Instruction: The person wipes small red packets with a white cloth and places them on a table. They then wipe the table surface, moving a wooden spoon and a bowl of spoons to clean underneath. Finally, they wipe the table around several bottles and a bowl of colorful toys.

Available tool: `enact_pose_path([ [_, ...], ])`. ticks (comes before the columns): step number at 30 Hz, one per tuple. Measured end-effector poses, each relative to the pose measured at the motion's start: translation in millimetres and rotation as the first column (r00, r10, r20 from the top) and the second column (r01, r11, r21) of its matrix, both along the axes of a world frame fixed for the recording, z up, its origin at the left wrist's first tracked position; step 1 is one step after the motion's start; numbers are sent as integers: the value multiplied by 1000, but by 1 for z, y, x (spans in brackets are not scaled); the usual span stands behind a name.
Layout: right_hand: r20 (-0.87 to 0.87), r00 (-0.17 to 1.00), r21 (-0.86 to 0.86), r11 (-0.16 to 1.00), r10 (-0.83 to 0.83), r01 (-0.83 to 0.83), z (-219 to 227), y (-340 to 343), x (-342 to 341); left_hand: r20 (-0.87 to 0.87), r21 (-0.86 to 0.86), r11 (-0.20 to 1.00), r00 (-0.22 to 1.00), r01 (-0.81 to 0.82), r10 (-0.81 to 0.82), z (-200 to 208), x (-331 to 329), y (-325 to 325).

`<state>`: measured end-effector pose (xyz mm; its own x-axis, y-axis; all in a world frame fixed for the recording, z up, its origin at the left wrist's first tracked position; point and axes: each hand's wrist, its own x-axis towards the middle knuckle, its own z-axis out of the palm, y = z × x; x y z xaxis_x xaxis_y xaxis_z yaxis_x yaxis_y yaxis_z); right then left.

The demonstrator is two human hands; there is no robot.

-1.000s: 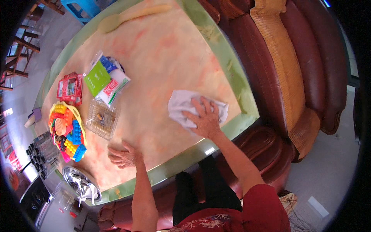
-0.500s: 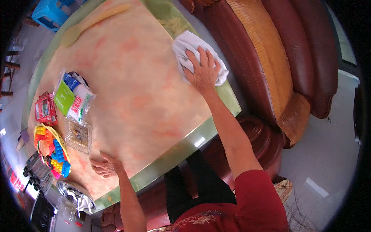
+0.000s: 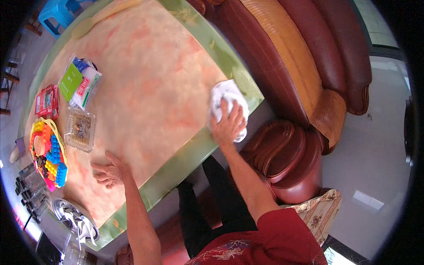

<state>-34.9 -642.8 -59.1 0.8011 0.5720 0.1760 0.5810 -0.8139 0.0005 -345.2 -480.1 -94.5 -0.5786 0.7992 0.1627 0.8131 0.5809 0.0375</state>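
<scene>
My right hand (image 3: 229, 121) presses on a white cloth (image 3: 224, 89) at the near right corner of a marbled table (image 3: 154, 88) with a green border. Its fingers are spread over the cloth, which hangs partly past the edge. On the near left of the tabletop rests my left hand (image 3: 110, 170), fingers apart and nothing in it. Just beyond that hand lies a clear plastic box (image 3: 80, 130) with small bits inside. A yellow-rimmed basket of colourful toy blocks (image 3: 48, 152) stands to its left.
Plastic packets (image 3: 81, 84) and red boxes (image 3: 47, 101) lie at the left. A long wooden spoon (image 3: 95, 21) rests at the far edge. A metal bowl (image 3: 75, 218) sits at the near left corner. A brown leather sofa (image 3: 282, 88) borders the right side; a blue stool (image 3: 57, 17) stands beyond.
My right hand has drawn the white cloth along the right border toward me, to the near corner. My left hand stays on the tabletop. The whole view has shifted a little.
</scene>
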Motion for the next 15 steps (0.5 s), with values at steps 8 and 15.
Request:
enact_pose_path([
  [8, -263, 795, 174, 838, 546, -518, 19, -25, -174, 74, -25, 1000, 997, 7, -5, 6, 3, -3],
  [15, -334, 328, 339, 437, 884, -833, 18, -11, -204, 13, -75, 997, 1000, -15, 16, 13, 9, -2],
])
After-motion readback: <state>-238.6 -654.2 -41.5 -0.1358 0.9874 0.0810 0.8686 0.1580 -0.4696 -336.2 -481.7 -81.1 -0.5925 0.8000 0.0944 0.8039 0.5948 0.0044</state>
